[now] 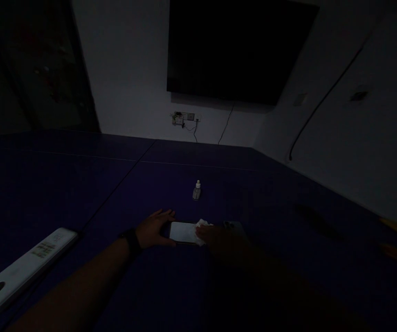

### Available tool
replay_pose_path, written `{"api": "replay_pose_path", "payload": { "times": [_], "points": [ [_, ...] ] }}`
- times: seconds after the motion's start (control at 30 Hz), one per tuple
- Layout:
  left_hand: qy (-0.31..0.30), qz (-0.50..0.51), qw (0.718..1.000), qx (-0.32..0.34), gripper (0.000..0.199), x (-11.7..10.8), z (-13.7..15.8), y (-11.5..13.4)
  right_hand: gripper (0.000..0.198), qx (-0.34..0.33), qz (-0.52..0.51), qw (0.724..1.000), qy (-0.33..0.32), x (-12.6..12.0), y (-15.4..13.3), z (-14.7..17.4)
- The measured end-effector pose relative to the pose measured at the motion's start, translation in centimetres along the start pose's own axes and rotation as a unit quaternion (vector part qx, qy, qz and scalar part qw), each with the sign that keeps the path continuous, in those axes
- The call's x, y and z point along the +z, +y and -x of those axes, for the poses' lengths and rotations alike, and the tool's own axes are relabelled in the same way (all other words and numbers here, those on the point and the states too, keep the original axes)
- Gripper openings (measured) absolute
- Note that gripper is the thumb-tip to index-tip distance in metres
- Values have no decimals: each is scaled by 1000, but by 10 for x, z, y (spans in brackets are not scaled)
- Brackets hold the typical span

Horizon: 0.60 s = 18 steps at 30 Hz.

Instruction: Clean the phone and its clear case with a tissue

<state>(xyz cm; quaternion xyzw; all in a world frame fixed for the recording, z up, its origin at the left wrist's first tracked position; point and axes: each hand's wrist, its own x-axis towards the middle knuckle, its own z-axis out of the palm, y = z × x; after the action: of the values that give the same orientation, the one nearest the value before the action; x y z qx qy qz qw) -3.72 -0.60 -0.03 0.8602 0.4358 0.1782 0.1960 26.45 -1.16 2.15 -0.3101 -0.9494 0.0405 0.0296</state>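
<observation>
A phone (181, 232) with a pale, bright screen lies flat on the dark blue floor. My left hand (153, 229), with a dark band at the wrist, braces its left end, thumb along the near edge and fingers by the far edge. A crumpled white tissue (202, 223) is under my right hand (214, 235), pressed against the right part of the screen. Deep shadow covers most of that hand and forearm. Beyond the phone a small clear bottle (196, 192) with a white cap stands upright.
Another phone (238, 228) with camera lenses lies partly behind my right hand. At the left is a long white device (28, 269) with a small round display. A dark television (236, 50) hangs on the far wall above sockets (186, 116) and cables. Dim objects lie at the right.
</observation>
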Motion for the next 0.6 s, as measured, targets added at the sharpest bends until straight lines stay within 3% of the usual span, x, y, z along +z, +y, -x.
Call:
{"api": "replay_pose_path", "payload": {
  "times": [0.13, 0.3, 0.43, 0.6],
  "points": [
    [6, -15, 1000, 6, 84, 1, 0, 4, 46, 56, 16, 997, 45, 10, -22, -17],
    [9, -27, 999, 21, 85, 2, 3, 6, 40, 80, -7, 994, 72, 20, -26, -40],
    [14, -26, 998, 59, 77, 3, 7, 14, 44, 55, -32, 994, 94, 24, -19, -47],
    [-4, 51, 980, 190, 53, 5, 7, 32, 44, -25, -73, 993, 94, 18, -12, -43]
  ]
}}
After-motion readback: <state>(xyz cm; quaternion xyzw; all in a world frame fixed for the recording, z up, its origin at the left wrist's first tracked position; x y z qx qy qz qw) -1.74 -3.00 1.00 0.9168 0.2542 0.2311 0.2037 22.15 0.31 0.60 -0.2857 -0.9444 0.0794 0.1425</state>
